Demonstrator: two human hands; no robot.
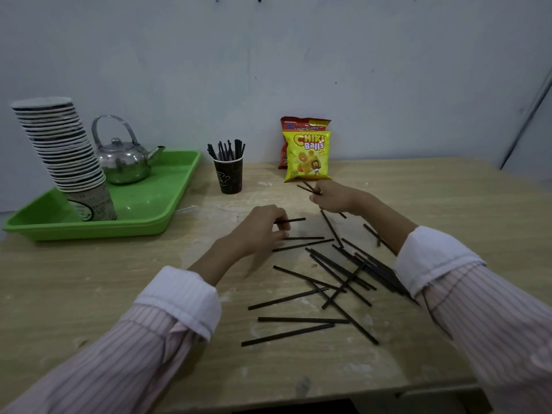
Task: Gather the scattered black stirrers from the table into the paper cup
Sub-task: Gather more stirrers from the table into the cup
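Observation:
A dark paper cup stands upright near the wall with several black stirrers sticking out of it. Many more black stirrers lie scattered and crossed on the wooden table, between my two forearms. My left hand hovers just left of the pile and pinches one stirrer that points to the right. My right hand, in front of the snack bags, holds a few stirrers whose ends stick out to the left.
A green tray at the left holds a tall stack of paper cups and a metal kettle. Two snack bags lean against the wall behind my right hand. The table's front edge is close to me.

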